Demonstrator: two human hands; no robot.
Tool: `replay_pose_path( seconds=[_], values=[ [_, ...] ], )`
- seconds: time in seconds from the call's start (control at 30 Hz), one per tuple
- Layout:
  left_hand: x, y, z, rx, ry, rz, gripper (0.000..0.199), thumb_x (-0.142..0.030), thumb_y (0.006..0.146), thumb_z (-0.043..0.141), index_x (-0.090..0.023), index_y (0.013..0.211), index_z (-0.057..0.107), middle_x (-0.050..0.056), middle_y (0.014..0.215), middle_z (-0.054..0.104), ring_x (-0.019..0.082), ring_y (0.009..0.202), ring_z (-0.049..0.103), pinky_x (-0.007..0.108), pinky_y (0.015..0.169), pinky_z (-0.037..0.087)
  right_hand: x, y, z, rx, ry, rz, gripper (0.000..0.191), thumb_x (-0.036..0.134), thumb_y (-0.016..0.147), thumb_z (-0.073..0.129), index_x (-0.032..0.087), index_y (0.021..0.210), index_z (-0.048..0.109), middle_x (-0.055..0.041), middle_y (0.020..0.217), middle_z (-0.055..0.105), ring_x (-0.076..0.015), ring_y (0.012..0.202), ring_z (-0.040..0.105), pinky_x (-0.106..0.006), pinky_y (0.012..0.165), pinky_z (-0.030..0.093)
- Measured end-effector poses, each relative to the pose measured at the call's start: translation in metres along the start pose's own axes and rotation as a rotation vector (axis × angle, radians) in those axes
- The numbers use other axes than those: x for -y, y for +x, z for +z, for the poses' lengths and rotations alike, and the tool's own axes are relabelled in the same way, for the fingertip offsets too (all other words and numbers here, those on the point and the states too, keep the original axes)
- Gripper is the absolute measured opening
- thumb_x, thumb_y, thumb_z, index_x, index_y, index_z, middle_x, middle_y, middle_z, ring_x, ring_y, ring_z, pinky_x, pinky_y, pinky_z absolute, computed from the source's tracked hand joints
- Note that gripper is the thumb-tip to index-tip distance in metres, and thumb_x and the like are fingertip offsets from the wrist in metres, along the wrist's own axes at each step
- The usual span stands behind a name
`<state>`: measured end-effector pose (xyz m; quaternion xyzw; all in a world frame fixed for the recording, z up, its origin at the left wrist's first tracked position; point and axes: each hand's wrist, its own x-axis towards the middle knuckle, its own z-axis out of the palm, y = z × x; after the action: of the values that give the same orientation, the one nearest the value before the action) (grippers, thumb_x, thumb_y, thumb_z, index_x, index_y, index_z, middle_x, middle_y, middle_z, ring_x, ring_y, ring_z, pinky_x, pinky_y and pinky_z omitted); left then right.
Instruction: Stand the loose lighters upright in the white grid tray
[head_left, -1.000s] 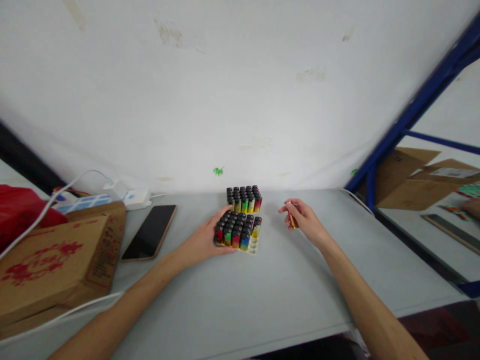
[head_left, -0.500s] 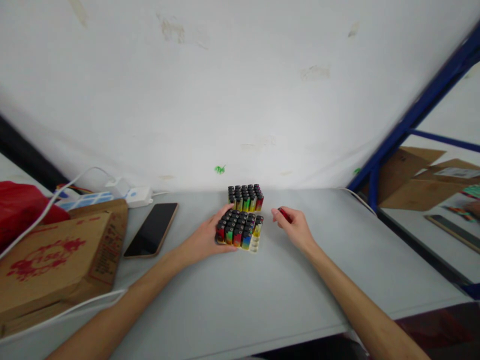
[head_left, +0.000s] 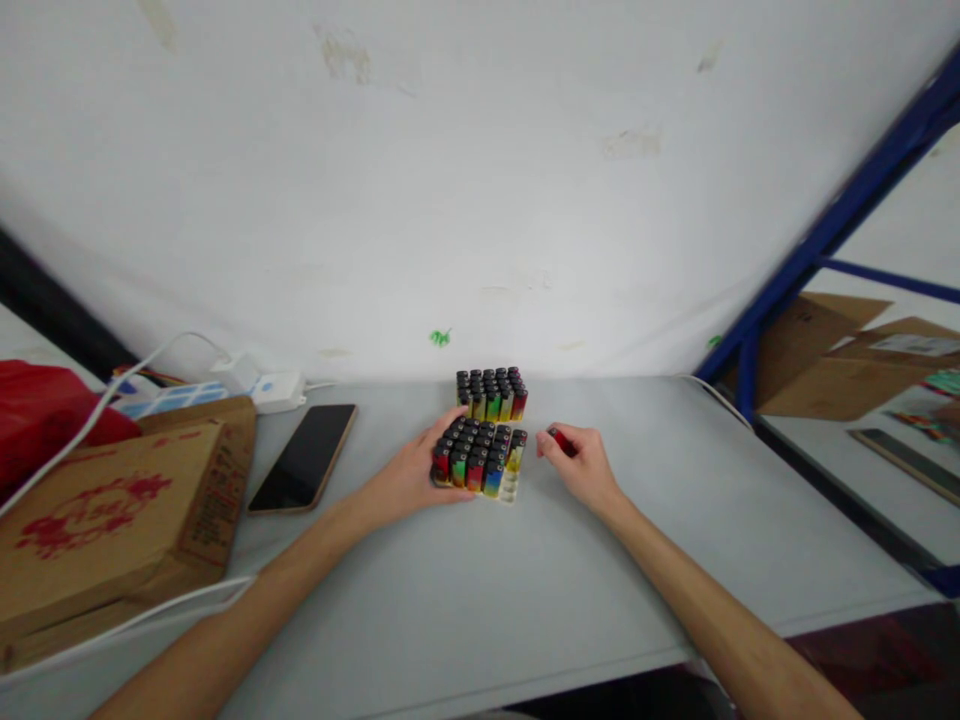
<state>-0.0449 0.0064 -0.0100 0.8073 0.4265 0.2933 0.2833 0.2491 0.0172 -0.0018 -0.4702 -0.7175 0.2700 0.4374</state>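
My left hand [head_left: 415, 468] grips the left side of a pale tray [head_left: 509, 490] that holds upright lighters [head_left: 475, 462] in several colours with black tops. Along the tray's right side, a few slots show bare at the near end, and a yellow lighter [head_left: 516, 452] stands behind them. Just right of the tray, my right hand [head_left: 583, 462] is closed around a red lighter [head_left: 559, 438], apart from the tray. Behind it, close to the wall, stands a second block of upright lighters [head_left: 492, 393].
A phone [head_left: 306, 458] lies left of my left hand. Further left are a cardboard box [head_left: 112, 530], a red bag [head_left: 45, 415] and a white power strip [head_left: 279, 392]. A blue metal frame [head_left: 750, 370] rises at the right.
My right hand, with the red lighter, has moved slightly left and down, nearer the tray. My left hand and the tray have stayed in place.
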Motion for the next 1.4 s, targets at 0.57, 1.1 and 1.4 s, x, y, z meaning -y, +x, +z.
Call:
replay_pose_path(
  seconds=[0.57,1.1,1.4],
  values=[
    [-0.001,0.001,0.000,-0.016,0.007,0.008,0.116,-0.044,0.079,0.092,-0.026,0.169,0.022,0.013,0.170,0.043,0.035,0.153,0.049,0.051,0.131,0.036,0.003,0.002,0.002,0.008,-0.068,0.003,0.050,0.057,0.095,0.055,0.020,0.061,0.058,0.0044,0.055,0.037,-0.0114,0.054,0.035,-0.028,0.056,0.028],
    [-0.002,0.000,-0.001,-0.009,0.015,0.003,0.115,-0.047,0.081,0.090,-0.026,0.170,0.020,0.014,0.171,0.042,0.036,0.154,0.047,0.052,0.131,0.035,0.004,0.001,0.003,0.036,-0.147,-0.082,0.043,0.044,0.095,0.052,0.022,0.060,0.041,0.0053,0.057,0.031,-0.0099,0.055,0.030,-0.027,0.055,0.025],
    [-0.001,0.000,-0.001,-0.010,0.003,0.016,0.115,-0.045,0.081,0.091,-0.026,0.170,0.021,0.013,0.169,0.045,0.036,0.151,0.051,0.051,0.130,0.038,0.012,-0.003,-0.013,0.130,-0.106,-0.122,0.034,0.056,0.105,0.053,0.023,0.098,0.062,0.0042,0.066,0.054,-0.0136,0.058,0.044,-0.027,0.058,0.036]
  ],
)
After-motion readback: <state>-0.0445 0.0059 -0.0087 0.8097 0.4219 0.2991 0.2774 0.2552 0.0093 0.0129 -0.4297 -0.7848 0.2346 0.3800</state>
